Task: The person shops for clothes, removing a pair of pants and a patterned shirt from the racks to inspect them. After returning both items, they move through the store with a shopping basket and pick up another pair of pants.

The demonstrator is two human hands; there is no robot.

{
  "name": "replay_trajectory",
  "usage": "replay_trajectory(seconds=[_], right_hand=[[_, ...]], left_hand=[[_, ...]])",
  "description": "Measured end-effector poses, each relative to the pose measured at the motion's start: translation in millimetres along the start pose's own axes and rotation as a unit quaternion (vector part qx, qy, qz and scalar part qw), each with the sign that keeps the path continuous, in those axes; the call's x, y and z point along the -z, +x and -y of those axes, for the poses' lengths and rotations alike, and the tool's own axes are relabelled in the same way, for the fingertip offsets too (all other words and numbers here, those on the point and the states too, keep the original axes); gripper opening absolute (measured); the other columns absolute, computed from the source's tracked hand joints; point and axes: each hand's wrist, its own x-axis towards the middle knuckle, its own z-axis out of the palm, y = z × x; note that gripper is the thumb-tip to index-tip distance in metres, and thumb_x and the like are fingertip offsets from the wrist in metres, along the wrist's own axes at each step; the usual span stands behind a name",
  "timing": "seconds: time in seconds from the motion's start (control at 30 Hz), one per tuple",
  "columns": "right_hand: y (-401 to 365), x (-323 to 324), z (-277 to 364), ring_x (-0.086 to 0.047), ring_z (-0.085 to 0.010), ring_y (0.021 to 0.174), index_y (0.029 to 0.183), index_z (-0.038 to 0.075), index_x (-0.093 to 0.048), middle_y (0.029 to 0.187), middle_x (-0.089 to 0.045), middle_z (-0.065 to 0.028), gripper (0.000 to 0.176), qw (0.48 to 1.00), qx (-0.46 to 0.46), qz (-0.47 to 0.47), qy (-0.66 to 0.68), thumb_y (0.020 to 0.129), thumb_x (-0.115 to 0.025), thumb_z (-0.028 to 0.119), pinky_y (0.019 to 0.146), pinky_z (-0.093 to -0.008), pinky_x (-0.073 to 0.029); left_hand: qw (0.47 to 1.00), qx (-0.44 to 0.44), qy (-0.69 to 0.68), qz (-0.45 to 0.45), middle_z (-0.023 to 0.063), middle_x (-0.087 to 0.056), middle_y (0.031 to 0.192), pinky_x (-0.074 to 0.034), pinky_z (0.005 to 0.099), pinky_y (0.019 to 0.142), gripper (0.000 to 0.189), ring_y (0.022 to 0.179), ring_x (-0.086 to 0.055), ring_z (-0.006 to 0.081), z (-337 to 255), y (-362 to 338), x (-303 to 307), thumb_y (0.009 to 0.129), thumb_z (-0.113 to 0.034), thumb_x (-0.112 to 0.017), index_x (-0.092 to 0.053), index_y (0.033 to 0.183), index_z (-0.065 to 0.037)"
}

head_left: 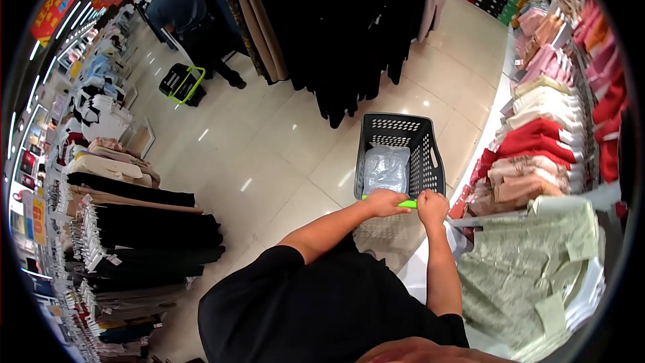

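Both of my hands are closed on the green handle (407, 204) of a dark grey shopping basket (425, 161). My left hand (387, 203) wraps the handle's left part, and my right hand (432, 206) grips close beside it on the right. The basket has perforated sides and is in front of me, over the tiled floor. A clear plastic-wrapped package (387, 168) lies in the bottom of it; what the wrapping contains I cannot make out. Pale green patterned garments (524, 275) hang just right of my right forearm.
Black trousers (342, 47) hang on a rack ahead. Red and pink clothes (537, 141) line the right side; dark trousers (151, 228) hang at left. A person (178, 10) stands at the far left near a black basket with a green handle (185, 85). Tiled floor (269, 141) runs between the racks.
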Motion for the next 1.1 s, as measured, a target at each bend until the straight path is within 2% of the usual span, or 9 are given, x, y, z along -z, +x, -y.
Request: replay_trajectory(seconds=[0.2, 0.33, 0.43, 0.57, 0.7, 0.87, 1.0, 1.07, 1.1], right_hand=[[74, -28, 10, -0.061, -0.0356, 0.060, 0.068, 0.006, -0.066, 0.061, -0.061, -0.0169, 0.027, 1.000, -0.009, 0.003, -0.019, 0.084, -0.057, 0.026, 0.061, -0.0496, -0.046], [128, -34, 20, -0.063, -0.0377, 0.064, 0.070, 0.005, -0.067, 0.065, -0.064, -0.0193, 0.034, 0.996, -0.042, 0.069, -0.040, 0.088, -0.053, 0.031, 0.063, -0.0494, -0.049], [170, -35, 24, -0.067, -0.0391, 0.076, 0.080, 0.008, -0.070, 0.076, -0.068, -0.0195, 0.046, 0.975, -0.079, 0.209, -0.012, 0.094, -0.044, 0.043, 0.070, -0.0497, -0.050], [222, -45, 17, -0.066, -0.0398, 0.082, 0.087, 0.010, -0.072, 0.084, -0.069, -0.0201, 0.050, 0.948, -0.078, 0.307, 0.004, 0.094, -0.040, 0.048, 0.077, -0.0497, -0.050], [263, -55, 18, -0.066, -0.0394, 0.085, 0.089, 0.011, -0.073, 0.086, -0.069, -0.0193, 0.048, 0.957, -0.103, 0.271, 0.009, 0.093, -0.042, 0.048, 0.079, -0.0482, -0.051], [312, -65, 2, -0.067, -0.0377, 0.086, 0.093, 0.013, -0.074, 0.087, -0.070, -0.0172, 0.045, 0.961, -0.107, 0.254, 0.031, 0.092, -0.045, 0.048, 0.079, -0.0477, -0.051], [349, -76, -12, -0.067, -0.0377, 0.082, 0.089, 0.013, -0.072, 0.083, -0.069, -0.0179, 0.047, 0.965, -0.077, 0.249, 0.036, 0.094, -0.042, 0.048, 0.074, -0.0489, -0.051], [364, -77, -19, -0.067, -0.0384, 0.082, 0.090, 0.013, -0.072, 0.083, -0.069, -0.0177, 0.049, 0.961, -0.031, 0.268, 0.054, 0.096, -0.038, 0.048, 0.074, -0.0492, -0.051], [369, -80, -25, -0.066, -0.0387, 0.082, 0.095, 0.013, -0.071, 0.085, -0.069, -0.0176, 0.051, 0.954, -0.008, 0.294, 0.055, 0.098, -0.035, 0.049, 0.073, -0.0495, -0.051]], left_hand=[[1.000, -0.018, -0.010, -0.005, 0.0144, -0.067, 0.082, -0.050, 0.0487, 0.073, 0.045, 0.082, -0.065, 0.0369, 48, 52, 51, 0.086, -0.058, -0.058, -0.063, 0.102, -0.017], [0.999, -0.029, -0.015, 0.004, 0.0136, -0.068, 0.084, -0.050, 0.0495, 0.077, 0.045, 0.085, -0.065, 0.0363, 78, 89, 89, 0.086, -0.059, -0.058, -0.065, 0.102, -0.017], [0.998, -0.058, -0.014, 0.011, 0.0140, -0.067, 0.082, -0.050, 0.0482, 0.072, 0.044, 0.082, -0.065, 0.0367, 102, 119, 114, 0.085, -0.058, -0.058, -0.064, 0.102, -0.018], [0.998, -0.055, 0.005, 0.018, 0.0136, -0.068, 0.086, -0.050, 0.0472, 0.074, 0.044, 0.085, -0.066, 0.0359, 123, 153, 143, 0.085, -0.056, -0.060, -0.066, 0.103, -0.017], [0.998, -0.054, -0.009, 0.033, 0.0134, -0.069, 0.095, -0.051, 0.0446, 0.077, 0.044, 0.090, -0.065, 0.0347, 134, 188, 176, 0.084, -0.052, -0.063, -0.067, 0.111, -0.017], [0.998, -0.065, -0.003, 0.019, 0.0121, -0.069, 0.095, -0.050, 0.0437, 0.079, 0.041, 0.092, -0.066, 0.0325, 154, 238, 190, 0.084, -0.050, -0.063, -0.068, 0.108, -0.017], [0.998, -0.063, 0.011, 0.006, 0.0120, -0.069, 0.094, -0.051, 0.0435, 0.078, 0.040, 0.090, -0.066, 0.0326, 171, 272, 204, 0.085, -0.051, -0.062, -0.066, 0.108, -0.017], [0.997, -0.074, 0.031, 0.025, 0.0122, -0.068, 0.093, -0.050, 0.0443, 0.077, 0.040, 0.088, -0.065, 0.0331, 176, 287, 215, 0.087, -0.051, -0.061, -0.065, 0.106, -0.016], [0.995, -0.077, 0.044, 0.041, 0.0117, -0.067, 0.094, -0.050, 0.0448, 0.077, 0.042, 0.092, -0.064, 0.0331, 172, 291, 226, 0.088, -0.053, -0.059, -0.064, 0.103, -0.014]])
